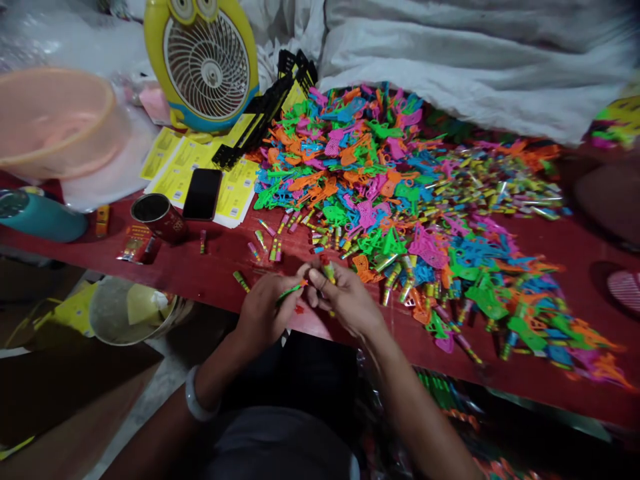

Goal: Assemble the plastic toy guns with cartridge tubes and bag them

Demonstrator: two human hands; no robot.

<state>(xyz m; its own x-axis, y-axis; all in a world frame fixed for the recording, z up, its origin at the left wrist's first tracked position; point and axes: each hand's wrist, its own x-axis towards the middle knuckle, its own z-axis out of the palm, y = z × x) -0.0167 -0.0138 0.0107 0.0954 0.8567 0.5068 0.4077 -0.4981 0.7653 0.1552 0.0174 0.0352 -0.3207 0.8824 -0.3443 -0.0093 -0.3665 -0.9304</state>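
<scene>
Over a red table (215, 257), left hand (266, 310) pinches a half-hidden green piece (289, 292); right hand (346, 298), a blurred tube (329, 271).

The bench (215, 263) is deep red. Heaped across it, plastic pieces (367, 213) mix bright green, orange, pink and blue, many with a pierced lattice pattern. Small tubes (493, 180) at the far right are banded mostly in yellow, with red and green among them. Between the hands (305, 290) show a green piece (287, 291) and a yellow-and-red tube (328, 268). The far-left fan (210, 70) is yellow with blue towards its base and a pale grille; near it lie yellow-and-white printed cards (237, 190), black strips (255, 123) and a black phone (203, 193). Leftwards, the cup (170, 227) is dark red, the bottle (45, 217) teal, the basin (50, 157) pale peach. The far sacks (450, 67) are greyish white.
</scene>
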